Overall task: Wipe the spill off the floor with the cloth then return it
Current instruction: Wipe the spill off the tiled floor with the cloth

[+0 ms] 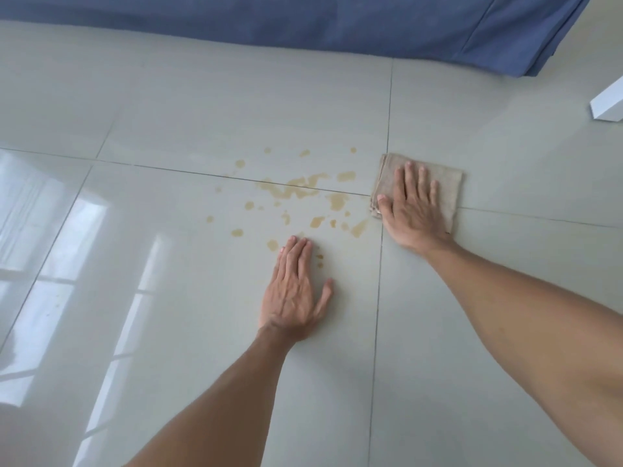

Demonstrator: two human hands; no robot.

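A yellowish-brown spill lies in scattered drops and patches on the glossy grey tiled floor, across a grout line. A folded beige cloth lies flat on the floor just right of the spill. My right hand presses palm-down on the cloth, fingers spread and pointing away from me. My left hand rests flat on the bare tile at the near edge of the spill, fingers together, holding nothing. Its fingertips sit close to a few small drops.
A blue fabric-covered edge, like a mattress or sofa base, runs along the far side of the floor. A white block-shaped object pokes in at the right edge. Window reflections glare on the tiles at left.
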